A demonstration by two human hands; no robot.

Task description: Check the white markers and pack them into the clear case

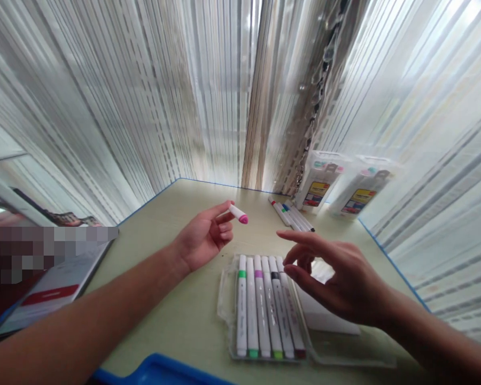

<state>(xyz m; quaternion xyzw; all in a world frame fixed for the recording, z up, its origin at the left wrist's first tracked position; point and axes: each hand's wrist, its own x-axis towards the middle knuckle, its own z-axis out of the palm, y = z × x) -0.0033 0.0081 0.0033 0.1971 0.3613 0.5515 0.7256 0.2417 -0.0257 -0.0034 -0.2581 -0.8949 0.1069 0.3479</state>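
Observation:
My left hand [200, 238] is closed on a white marker [238, 213], pinched between thumb and fingers, its pink end pointing right and down. A clear plastic case [223, 302] lies opened on the table below, with several white markers [262, 315] side by side in it. Their bands and ends show green, purple, black and dark red. Over the case's right side hovers my right hand [340, 272], empty, index finger stretched out and thumb apart. Under that hand is the clear lid [356, 352] with a white card [328, 318].
Several loose markers [292, 216] lie at the back of the pale green table [144, 267]. Two clear packages [320, 184] stand behind them. A blue tray edge [160, 369] shows in front. A flat object with a red stripe [52, 294] is at left. Striped string curtains [152, 96] surround the table.

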